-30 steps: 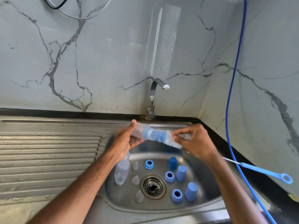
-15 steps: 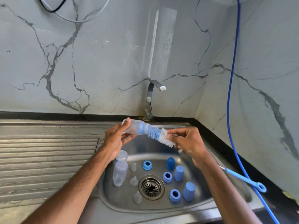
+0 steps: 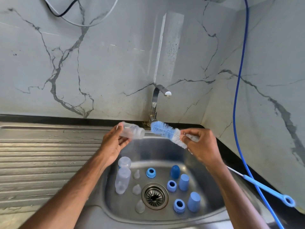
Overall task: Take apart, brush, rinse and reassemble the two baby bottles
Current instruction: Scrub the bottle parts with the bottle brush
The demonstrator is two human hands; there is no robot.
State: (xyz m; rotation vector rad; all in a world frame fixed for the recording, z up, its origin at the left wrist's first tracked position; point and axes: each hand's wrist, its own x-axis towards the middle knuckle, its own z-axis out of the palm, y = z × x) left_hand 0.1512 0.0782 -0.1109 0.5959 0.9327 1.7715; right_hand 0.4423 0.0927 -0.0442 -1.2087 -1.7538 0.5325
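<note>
My left hand grips a clear baby bottle held sideways above the sink, its mouth pointing right. My right hand pinches a bottle brush with blue and white bristles near its wire stem. The brush head is fully outside the bottle, just right of the mouth. The long blue handle trails off behind my right wrist. In the sink basin lie two more clear bottles, three clear teats, three blue screw rings and three blue caps.
The tap stands behind the basin with its spout above the brush; no water runs. A ribbed steel drainboard stretches left. A blue hose hangs down the right wall. The drain is at the basin's centre.
The brush head was inside the bottle a second ago; it has since been drawn out to the right and is now wholly free of the mouth.
</note>
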